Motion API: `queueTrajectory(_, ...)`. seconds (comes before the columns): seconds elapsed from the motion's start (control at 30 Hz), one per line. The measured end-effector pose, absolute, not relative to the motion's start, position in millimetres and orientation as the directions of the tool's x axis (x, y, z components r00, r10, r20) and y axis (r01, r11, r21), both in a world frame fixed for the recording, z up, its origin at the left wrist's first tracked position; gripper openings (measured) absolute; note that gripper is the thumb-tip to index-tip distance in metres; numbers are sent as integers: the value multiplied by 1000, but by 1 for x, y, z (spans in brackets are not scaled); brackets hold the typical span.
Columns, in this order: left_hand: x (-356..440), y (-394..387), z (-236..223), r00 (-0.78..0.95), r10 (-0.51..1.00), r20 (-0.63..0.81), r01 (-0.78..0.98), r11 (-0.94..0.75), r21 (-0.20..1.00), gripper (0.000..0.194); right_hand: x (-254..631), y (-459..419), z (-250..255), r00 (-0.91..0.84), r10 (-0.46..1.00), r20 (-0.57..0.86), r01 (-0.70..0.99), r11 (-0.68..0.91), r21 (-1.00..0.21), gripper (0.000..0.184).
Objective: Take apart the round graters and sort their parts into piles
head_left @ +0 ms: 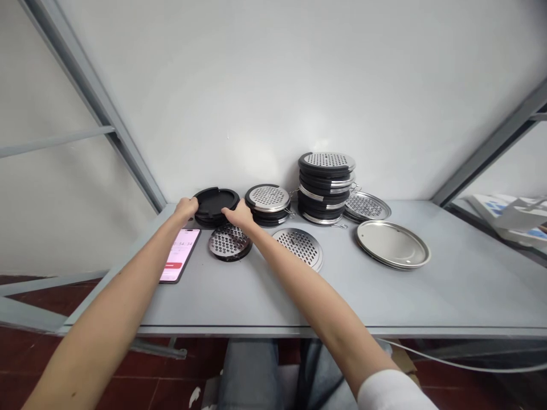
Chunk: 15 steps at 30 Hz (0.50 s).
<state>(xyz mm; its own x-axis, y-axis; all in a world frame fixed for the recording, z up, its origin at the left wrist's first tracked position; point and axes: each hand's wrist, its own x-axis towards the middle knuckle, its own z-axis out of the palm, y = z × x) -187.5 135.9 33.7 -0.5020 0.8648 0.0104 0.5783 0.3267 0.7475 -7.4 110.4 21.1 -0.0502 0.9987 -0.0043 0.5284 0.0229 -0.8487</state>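
We cannot see the fingertips of the left hand [187,207] or the right hand [237,216]: they curl behind the rim of the stack of black rings [216,205]. Just in front of that stack, the phone [180,254] shows digits too small for us to read surely, and our left forearm covers its near corner. Far right of the stack, the papers [513,215] run off the picture's edge.
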Motion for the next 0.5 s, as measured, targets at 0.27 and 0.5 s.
queueTrajectory(0.27,-188,135,40,-477,879,19,665,346,662,24,-15,112,12,-46,998,-31,488,-4,-873,81)
queueTrajectory(0.5,-192,140,38,-478,877,41,677,338,654,26,-10,114,11,-81,997,-11,489,30,-872,82)
